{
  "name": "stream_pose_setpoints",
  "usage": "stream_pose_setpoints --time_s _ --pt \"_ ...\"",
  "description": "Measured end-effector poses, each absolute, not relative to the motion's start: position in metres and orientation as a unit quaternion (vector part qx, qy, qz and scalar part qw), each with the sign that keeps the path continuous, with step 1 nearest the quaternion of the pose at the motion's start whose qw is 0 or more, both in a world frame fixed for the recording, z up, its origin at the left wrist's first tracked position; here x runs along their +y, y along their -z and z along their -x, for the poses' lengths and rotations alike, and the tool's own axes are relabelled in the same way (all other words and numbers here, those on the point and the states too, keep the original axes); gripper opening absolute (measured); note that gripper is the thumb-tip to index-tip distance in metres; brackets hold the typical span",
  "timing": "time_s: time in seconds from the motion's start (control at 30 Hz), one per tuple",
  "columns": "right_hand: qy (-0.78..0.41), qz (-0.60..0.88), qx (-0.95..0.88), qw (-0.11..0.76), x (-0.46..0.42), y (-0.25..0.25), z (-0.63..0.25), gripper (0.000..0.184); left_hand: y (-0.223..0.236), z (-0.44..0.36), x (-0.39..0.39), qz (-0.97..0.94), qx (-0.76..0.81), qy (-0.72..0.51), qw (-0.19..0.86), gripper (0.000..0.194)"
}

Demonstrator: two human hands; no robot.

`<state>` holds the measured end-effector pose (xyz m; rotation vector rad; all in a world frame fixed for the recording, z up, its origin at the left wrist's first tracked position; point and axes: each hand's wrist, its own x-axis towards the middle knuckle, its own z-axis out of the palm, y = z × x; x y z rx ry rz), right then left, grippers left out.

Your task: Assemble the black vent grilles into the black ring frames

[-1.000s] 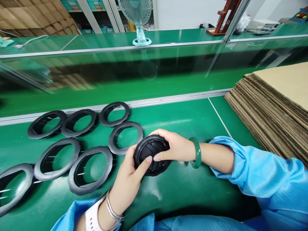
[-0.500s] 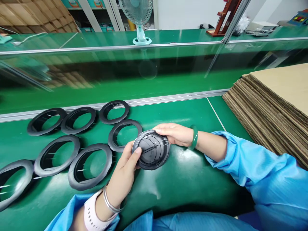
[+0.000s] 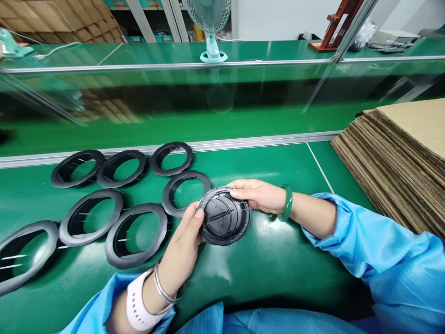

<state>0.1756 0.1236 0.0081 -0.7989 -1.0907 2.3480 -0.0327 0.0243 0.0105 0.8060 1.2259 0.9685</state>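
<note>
Between my two hands is a round black plastic part (image 3: 221, 220), its disc-like face with a raised bar and curved ribs turned up toward me. My left hand (image 3: 189, 232) grips its left rim, thumb on top and fingers underneath. On the upper right edge, my right hand (image 3: 252, 192) is closed on the rim with its thumb over the top. A black ring (image 3: 167, 197) lies just behind my left hand. Another black ring (image 3: 113, 250) lies to the left of that hand, with several similar rings around it on the green table.
A tall stack of cardboard sheets (image 3: 389, 157) stands at the right. Across the back of the green table (image 3: 278, 269) runs a metal rail (image 3: 250, 140) with a clear panel above it. A small fan (image 3: 210, 28) stands beyond the panel, near stacked cardboard (image 3: 69, 23) at the left.
The scene has shifted a little to the right in view. Both hands still hold the black part, and my right thumb reaches farther over its rim. The rings have stayed in place on the table.
</note>
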Motion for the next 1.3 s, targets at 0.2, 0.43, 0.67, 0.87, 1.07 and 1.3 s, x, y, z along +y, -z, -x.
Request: stream_pose_setpoints --time_s 0.2,0.43,0.67,0.87,1.07,1.3 --pt "-0.846 0.290 -0.386 0.228 0.125 -0.011 -0.178 0.047 -0.017 0.032 0.017 -0.412 0.524 -0.477 0.573 0.046" --pt "-0.786 0.318 -0.283 0.448 0.145 -0.006 -0.186 0.030 -0.017 0.039 0.018 -0.676 0.591 -0.374 0.235 0.049" --pt "-0.762 0.330 -0.306 0.465 0.147 -0.003 -0.185 0.033 -0.014 0.026 0.009 -0.824 0.463 -0.206 0.255 0.064" --pt "-0.628 0.382 -0.486 0.474 0.163 -0.011 -0.182 0.035 -0.012 0.026 0.007 -0.839 0.325 -0.220 0.377 0.054" --pt "-0.311 0.440 -0.689 0.484 0.244 -0.030 -0.186 0.050 -0.010 0.032 0.013 -0.674 0.360 -0.369 0.529 0.034" --pt "-0.291 0.476 -0.760 0.333 0.256 -0.006 -0.183 0.062 -0.022 0.027 0.023 -0.428 0.421 -0.419 0.681 0.046"
